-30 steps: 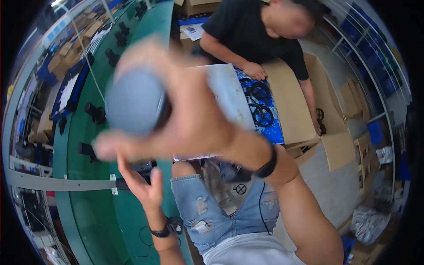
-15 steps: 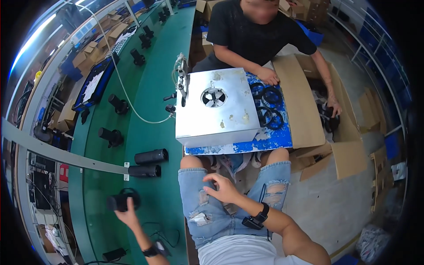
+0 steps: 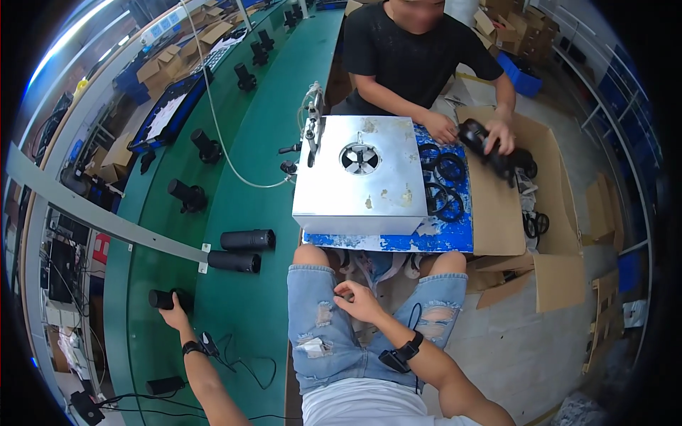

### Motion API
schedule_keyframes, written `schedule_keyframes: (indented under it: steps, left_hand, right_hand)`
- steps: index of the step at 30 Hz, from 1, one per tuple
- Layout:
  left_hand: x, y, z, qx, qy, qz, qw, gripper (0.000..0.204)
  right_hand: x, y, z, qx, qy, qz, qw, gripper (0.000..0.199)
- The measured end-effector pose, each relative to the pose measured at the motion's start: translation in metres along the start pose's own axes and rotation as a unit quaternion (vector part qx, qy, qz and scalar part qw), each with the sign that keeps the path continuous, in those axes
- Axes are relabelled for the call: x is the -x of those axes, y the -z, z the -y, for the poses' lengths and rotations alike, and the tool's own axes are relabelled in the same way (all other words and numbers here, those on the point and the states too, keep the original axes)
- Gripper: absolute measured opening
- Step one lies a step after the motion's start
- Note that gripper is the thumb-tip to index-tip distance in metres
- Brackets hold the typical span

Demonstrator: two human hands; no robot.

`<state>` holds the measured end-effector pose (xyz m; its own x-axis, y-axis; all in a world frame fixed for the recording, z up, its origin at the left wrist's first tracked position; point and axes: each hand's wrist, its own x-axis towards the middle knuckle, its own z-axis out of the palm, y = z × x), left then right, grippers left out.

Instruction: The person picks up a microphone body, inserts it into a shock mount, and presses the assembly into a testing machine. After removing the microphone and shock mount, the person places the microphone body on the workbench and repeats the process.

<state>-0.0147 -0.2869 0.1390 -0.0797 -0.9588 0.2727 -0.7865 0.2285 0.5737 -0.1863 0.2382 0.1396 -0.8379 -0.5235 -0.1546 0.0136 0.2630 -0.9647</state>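
Observation:
My left hand (image 3: 172, 317) is at the left side of the green bench, with its fingers around a black flanged cylinder (image 3: 162, 299). That part lies on its side at the bench's raised edge, and its wider end is partly hidden in shadow. Over my thighs hovers my right hand (image 3: 359, 302), with nothing in it, fingers loosely curled and thumb a little apart. Two black ribbed tubes (image 3: 247, 240) lie side by side on the bench, ahead of the left hand. Similar black flanged cylinders (image 3: 187, 195) stand in a row farther along.
A metal box (image 3: 369, 188) with a round opening stands on a worn blue board, beside black rings (image 3: 447, 202). Across from me a person holds a black part (image 3: 474, 133) over an open carton (image 3: 554, 234). A metal frame bar (image 3: 106, 209) crosses the bench; cables lie near my left forearm.
My left hand has carried the black cylinder leftward and away from me, to the bench's edge. The right hand's fingers have curled in. The other person lifted a black part from the carton.

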Motion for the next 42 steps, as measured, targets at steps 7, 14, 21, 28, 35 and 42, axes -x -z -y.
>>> schedule_keyframes:
  steps: [7,14,21,28,35,42]
  left_hand:
    - [0.061,-0.021,0.042,0.016,-0.053,-0.136,0.989,0.077]
    - [0.171,-0.02,-0.028,-0.141,-0.209,0.094,0.963,0.053]
    - [0.162,-0.049,-0.063,-0.035,-0.252,0.188,0.949,0.053]
    - [0.189,-0.073,-0.085,-0.109,-0.281,0.117,0.946,0.05]
    - [0.188,-0.064,-0.083,-0.105,-0.309,0.08,0.942,0.049]
    - [0.155,-0.045,-0.072,0.013,-0.393,0.109,0.913,0.032]
  right_hand:
    - [-0.005,-0.009,0.004,-0.012,-0.009,0.008,1.0,0.033]
    - [0.0,-0.004,-0.007,0.014,-0.011,0.022,1.0,0.032]
    - [-0.003,-0.007,-0.001,0.002,-0.005,0.007,1.0,0.03]
    - [-0.001,-0.004,0.0,0.008,-0.009,0.022,1.0,0.029]
    - [-0.004,-0.009,0.005,0.021,-0.01,0.035,0.999,0.029]
    - [-0.01,-0.011,-0.009,0.01,0.006,0.037,0.999,0.03]
